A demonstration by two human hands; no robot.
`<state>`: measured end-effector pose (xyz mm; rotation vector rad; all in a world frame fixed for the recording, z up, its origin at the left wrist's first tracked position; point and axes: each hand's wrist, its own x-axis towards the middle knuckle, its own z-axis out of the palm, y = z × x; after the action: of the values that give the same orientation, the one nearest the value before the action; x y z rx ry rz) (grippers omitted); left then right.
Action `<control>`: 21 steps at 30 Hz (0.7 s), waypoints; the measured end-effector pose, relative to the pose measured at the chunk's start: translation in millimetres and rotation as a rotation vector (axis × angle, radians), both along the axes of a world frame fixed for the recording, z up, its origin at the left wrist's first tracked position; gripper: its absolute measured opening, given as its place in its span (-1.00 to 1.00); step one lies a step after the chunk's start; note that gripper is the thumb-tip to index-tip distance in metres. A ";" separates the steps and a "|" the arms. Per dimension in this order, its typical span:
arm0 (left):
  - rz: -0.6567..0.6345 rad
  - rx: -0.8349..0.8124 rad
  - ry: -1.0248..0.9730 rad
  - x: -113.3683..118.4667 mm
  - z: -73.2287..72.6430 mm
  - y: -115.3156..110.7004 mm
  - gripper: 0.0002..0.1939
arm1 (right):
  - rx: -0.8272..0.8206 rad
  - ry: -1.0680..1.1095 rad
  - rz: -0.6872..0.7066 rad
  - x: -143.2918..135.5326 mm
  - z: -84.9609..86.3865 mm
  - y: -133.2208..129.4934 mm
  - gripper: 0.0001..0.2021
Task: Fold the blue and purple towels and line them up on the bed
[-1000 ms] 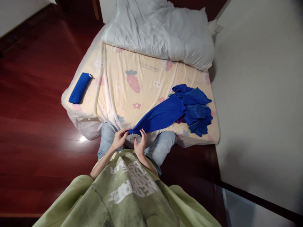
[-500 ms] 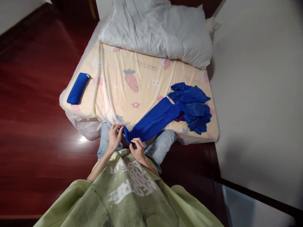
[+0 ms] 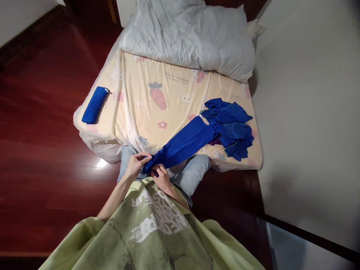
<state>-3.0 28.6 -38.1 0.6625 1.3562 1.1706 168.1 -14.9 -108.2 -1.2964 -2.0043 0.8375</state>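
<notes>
2 hands [image 3: 136,165] on 1 blue cloth [image 3: 184,145]

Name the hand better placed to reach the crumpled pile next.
Probably the right hand: nearer the crumpled pile than the left hand, though both touch the near end of the long blue cloth.

A home bedroom, judging by the bed [image 3: 98,144], its sheet [image 3: 177,110] (carrot-printed) and the puffy bedding [image 3: 188,39].
</notes>
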 end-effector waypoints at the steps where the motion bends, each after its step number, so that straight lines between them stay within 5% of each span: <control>1: -0.009 -0.041 -0.014 0.0 0.9 -2.8 -0.40 | -0.008 -0.011 -0.002 -1.5 -1.4 0.4 -0.82; 6: -0.180 -0.103 0.000 -13.1 0.9 -20.5 -0.22 | -0.100 -0.097 0.026 -1.3 -3.9 4.7 -0.77; 11: -0.378 0.077 0.467 -26.2 9.5 -39.8 -0.77 | -0.184 -0.102 0.186 3.0 -1.4 5.3 -0.73; 13: -0.394 0.229 0.623 -26.7 15.3 -44.9 -0.83 | -0.217 -0.064 0.235 1.4 5.0 2.9 -0.76; 18: -0.368 0.631 0.770 -25.5 31.8 -46.8 -0.67 | -0.044 0.108 0.046 -3.9 51.0 6.7 -0.78; 21: -0.374 0.794 0.829 -29.9 45.3 -44.5 -0.63 | 0.103 0.087 0.148 -0.2 86.1 26.0 -0.70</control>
<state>-32.9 -15.8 7.3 2.0493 1.2803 1.1441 167.9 11.0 -22.2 -1.0476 -2.0645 0.8319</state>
